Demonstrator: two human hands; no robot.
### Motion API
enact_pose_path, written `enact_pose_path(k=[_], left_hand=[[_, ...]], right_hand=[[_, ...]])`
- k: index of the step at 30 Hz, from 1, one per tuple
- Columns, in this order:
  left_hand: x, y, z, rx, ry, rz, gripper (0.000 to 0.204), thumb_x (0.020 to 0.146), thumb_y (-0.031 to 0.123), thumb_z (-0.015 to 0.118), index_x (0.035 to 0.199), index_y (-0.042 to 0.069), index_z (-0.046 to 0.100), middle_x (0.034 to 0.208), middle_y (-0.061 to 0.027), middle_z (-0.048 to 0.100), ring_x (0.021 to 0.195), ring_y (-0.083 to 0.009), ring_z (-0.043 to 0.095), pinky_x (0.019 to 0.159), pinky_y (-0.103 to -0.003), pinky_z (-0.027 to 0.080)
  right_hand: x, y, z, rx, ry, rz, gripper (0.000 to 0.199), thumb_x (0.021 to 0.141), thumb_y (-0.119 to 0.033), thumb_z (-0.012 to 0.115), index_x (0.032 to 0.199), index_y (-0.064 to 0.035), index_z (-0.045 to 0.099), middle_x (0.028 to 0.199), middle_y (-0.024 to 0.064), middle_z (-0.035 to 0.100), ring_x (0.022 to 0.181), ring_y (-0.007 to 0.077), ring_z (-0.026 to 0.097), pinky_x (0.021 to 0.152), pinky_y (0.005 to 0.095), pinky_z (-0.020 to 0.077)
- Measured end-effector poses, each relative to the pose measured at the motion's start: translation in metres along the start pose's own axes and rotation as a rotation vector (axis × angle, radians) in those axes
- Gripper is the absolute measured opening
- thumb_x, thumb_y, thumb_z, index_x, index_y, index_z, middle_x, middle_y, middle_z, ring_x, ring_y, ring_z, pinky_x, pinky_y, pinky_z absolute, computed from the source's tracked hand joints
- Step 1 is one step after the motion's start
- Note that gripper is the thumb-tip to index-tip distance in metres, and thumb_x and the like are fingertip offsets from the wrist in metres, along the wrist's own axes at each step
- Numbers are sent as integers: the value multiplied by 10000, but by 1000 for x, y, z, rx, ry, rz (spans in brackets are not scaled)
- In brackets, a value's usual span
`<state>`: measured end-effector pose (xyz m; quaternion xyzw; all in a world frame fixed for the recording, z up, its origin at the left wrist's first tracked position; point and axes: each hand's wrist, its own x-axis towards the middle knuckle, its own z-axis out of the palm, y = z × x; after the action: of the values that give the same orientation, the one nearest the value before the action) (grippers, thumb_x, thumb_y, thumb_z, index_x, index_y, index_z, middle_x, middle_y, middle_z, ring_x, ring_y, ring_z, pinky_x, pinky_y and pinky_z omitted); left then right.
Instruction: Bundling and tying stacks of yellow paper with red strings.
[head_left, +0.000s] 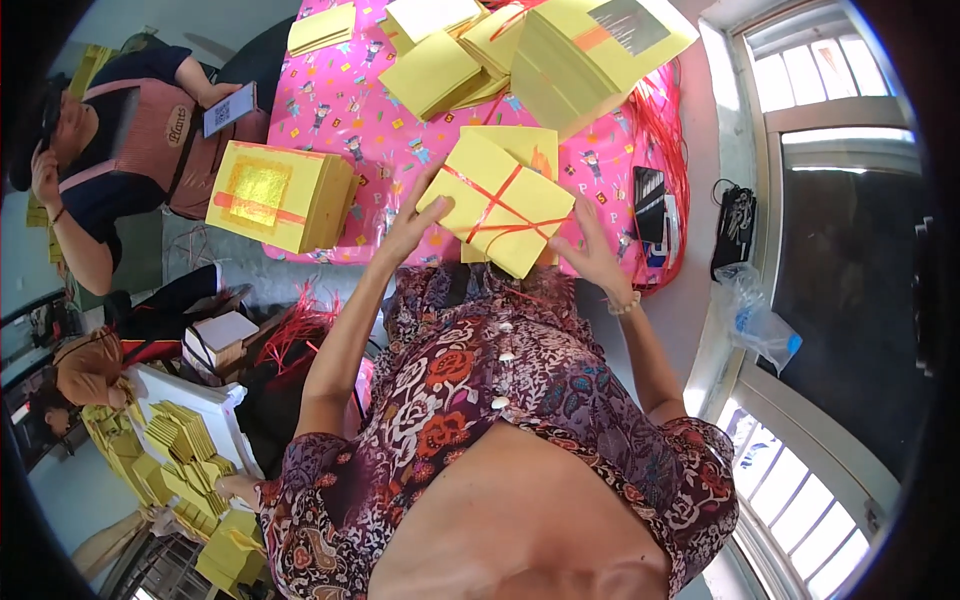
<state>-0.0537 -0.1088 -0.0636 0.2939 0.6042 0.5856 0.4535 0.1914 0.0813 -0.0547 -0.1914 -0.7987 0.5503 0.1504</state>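
Between my two hands is a bundle of yellow paper (535, 200), tied with crossing red plastic strips and turned at an angle. My left hand (418, 222) grips its left edge, the thumb lying over the top. At the right corner, the fingers and thumb of my right hand (592, 250) close on the bundle's side. Under it lies more yellow paper (542, 148) with an orange patch, partly hidden. All this is at the near edge of a table with a pink patterned cloth (400, 165).
A tall yellow stack (260, 195) with a gold square stands at the left. Several yellow bundles (430, 75) fill the far side. Red strips (675, 150) hang at the right edge beside a phone (650, 205). A person (130, 140) holding a phone sits at the left.
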Motion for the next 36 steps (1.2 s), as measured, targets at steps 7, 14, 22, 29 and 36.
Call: enact_pose_path(k=[7, 14, 22, 29, 36], left_hand=[[19, 46, 11, -59, 120, -22, 609, 1016, 478, 410, 1466, 68, 389, 1447, -126, 451, 1351, -216, 391, 1124, -367, 287], [10, 76, 6, 380, 143, -200, 760, 996, 574, 354, 1474, -16, 331, 1430, -244, 467, 1338, -314, 447, 1108, -371, 309], [11, 37, 26, 594, 208, -217, 651, 975, 552, 407, 1324, 9, 486, 1142, -268, 636, 1085, -405, 622, 946, -431, 458], [29, -6, 18, 481, 266, -58, 696, 963, 498, 505, 1422, -14, 393, 1372, -295, 481, 1267, -375, 501, 1036, -409, 395], [46, 10, 43, 186, 300, -96, 804, 951, 473, 572, 1489, -42, 271, 1439, -272, 429, 1354, -318, 414, 1119, -368, 308]], right_hand=[[9, 19, 0, 224, 74, 46, 530, 918, -151, 645, 1391, -8, 450, 1272, 88, 563, 1207, 171, 517, 1037, 344, 403], [32, 17, -7, 386, 150, 394, 465, 1031, -374, 444, 1297, -3, 532, 1085, 55, 640, 908, 117, 603, 792, 269, 488], [42, 36, -3, 319, 72, 720, 593, 1019, -537, 389, 1199, -9, 588, 979, 76, 664, 747, 142, 619, 656, 281, 503], [43, 39, -14, 18, 329, 365, 486, 1027, -398, 452, 1241, 30, 535, 1032, 144, 658, 887, 202, 646, 772, 337, 516], [64, -19, 15, 3, 354, 202, 523, 1016, -357, 484, 1372, 24, 439, 1166, 216, 636, 1067, 257, 633, 913, 360, 481]])
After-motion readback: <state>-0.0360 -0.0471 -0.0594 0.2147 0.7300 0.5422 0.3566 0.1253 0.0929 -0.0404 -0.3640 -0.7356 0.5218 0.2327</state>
